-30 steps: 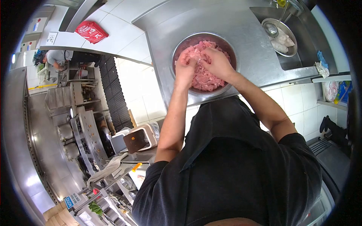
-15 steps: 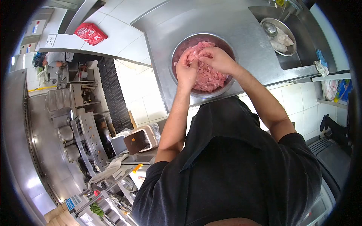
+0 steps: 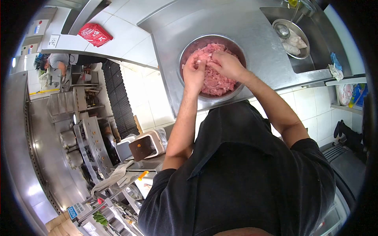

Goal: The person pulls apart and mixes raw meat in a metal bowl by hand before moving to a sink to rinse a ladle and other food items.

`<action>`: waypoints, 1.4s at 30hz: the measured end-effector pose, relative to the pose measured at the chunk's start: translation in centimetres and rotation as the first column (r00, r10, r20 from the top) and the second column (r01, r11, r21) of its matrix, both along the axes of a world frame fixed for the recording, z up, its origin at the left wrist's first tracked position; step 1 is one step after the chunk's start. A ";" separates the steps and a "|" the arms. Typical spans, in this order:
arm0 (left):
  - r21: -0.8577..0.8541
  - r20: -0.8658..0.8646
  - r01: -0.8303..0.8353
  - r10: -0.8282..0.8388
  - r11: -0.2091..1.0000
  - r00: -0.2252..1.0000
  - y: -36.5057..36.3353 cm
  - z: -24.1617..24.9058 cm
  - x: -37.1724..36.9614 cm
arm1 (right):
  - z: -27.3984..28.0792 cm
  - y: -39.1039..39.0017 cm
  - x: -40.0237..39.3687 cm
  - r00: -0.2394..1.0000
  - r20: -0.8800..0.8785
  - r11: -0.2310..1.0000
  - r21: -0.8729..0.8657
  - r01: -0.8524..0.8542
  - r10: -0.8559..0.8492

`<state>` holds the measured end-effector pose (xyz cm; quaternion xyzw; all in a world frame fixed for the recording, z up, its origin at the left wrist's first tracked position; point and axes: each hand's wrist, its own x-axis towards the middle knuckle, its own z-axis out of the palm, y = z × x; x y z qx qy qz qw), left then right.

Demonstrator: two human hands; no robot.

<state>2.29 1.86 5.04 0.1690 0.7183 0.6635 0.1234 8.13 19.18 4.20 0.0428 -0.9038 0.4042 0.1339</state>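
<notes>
A round metal bowl (image 3: 242, 91) stands on the steel counter, filled with pink strips of raw meat (image 3: 217, 84). My left hand (image 3: 194, 74) is over the bowl's left part, its fingers curled and pinching some of the meat. Facing it, my right hand (image 3: 229, 66) reaches in from the right with bent fingers closed on meat too. The fingertips of both hands nearly meet above the pile, and they partly hide what lies between them.
Right of the bowl, a sink (image 3: 315, 65) holds a metal colander (image 3: 308, 46) with pale pieces and a ladle (image 3: 282, 30). A red packet (image 3: 95, 34) is on the tiled wall. At far left, a co-worker (image 3: 59, 61) bends over a counter beyond a black floor mat (image 3: 120, 98).
My right hand has shifted slightly down and its fingers have moved at the meat. My left hand stays nearly in place. The co-worker at far left has come further into view.
</notes>
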 end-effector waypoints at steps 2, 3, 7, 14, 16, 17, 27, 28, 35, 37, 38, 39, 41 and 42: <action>0.022 0.030 0.006 -0.007 1.000 1.000 -0.2 -0.3 0.1 | 0.5 0.0 0.5 1.000 -0.002 1.000 0.001 -0.006 0.006; 0.039 0.052 0.005 -0.007 0.999 0.999 -0.1 0.0 0.3 | 1.1 0.1 0.8 0.999 -0.024 0.999 -0.021 -0.026 0.026; 0.104 0.212 -0.008 -0.014 0.994 0.977 -0.1 0.4 0.2 | 1.5 0.7 0.9 0.981 -0.141 0.989 -0.053 -0.141 0.132; 0.036 0.370 -0.028 0.012 0.999 0.929 -0.1 1.9 0.7 | 1.6 0.1 1.3 0.985 -0.108 0.977 -0.152 -0.148 0.132; 0.045 0.393 -0.041 0.020 0.998 0.919 0.2 2.9 1.1 | 1.9 0.1 1.5 0.981 -0.159 0.978 -0.156 -0.140 0.115; -0.012 0.340 -0.032 0.034 0.999 0.940 0.1 2.4 0.9 | 1.7 0.1 1.4 0.975 -0.183 0.982 -0.121 -0.148 0.124; -0.116 0.129 -0.077 0.092 0.990 0.987 0.6 0.2 0.7 | 0.9 -1.7 1.7 0.950 -0.305 0.995 0.090 -0.048 0.074; -0.114 0.135 -0.076 0.092 0.991 0.987 0.6 0.3 0.8 | 1.0 -1.7 1.8 0.949 -0.308 0.995 0.081 -0.052 0.074; 0.146 0.378 -0.008 -0.048 0.989 0.925 -0.2 -1.9 0.4 | 0.7 -1.4 1.7 0.990 -0.140 0.980 -0.199 -0.026 -0.002; 0.255 0.399 -0.054 -0.054 0.965 0.915 0.2 -1.1 1.1 | 1.3 -1.6 1.9 0.997 -0.076 0.962 -0.274 0.005 -0.027; 0.254 0.396 -0.050 -0.056 0.966 0.917 0.3 -0.7 1.4 | 1.1 -1.6 1.9 0.997 -0.064 0.955 -0.295 0.027 -0.048; 0.253 0.393 -0.046 -0.059 0.966 0.918 0.4 -0.3 1.5 | 1.0 -1.5 1.7 0.996 -0.052 0.948 -0.315 0.049 -0.068; 0.220 0.382 -0.005 -0.081 0.975 0.920 0.2 0.5 1.7 | 0.8 -1.2 1.5 0.995 -0.045 0.933 -0.354 0.067 -0.088; 0.187 0.376 0.033 -0.102 0.982 0.921 0.0 1.1 1.8 | 1.1 -0.9 1.4 0.995 -0.050 0.926 -0.371 0.065 -0.090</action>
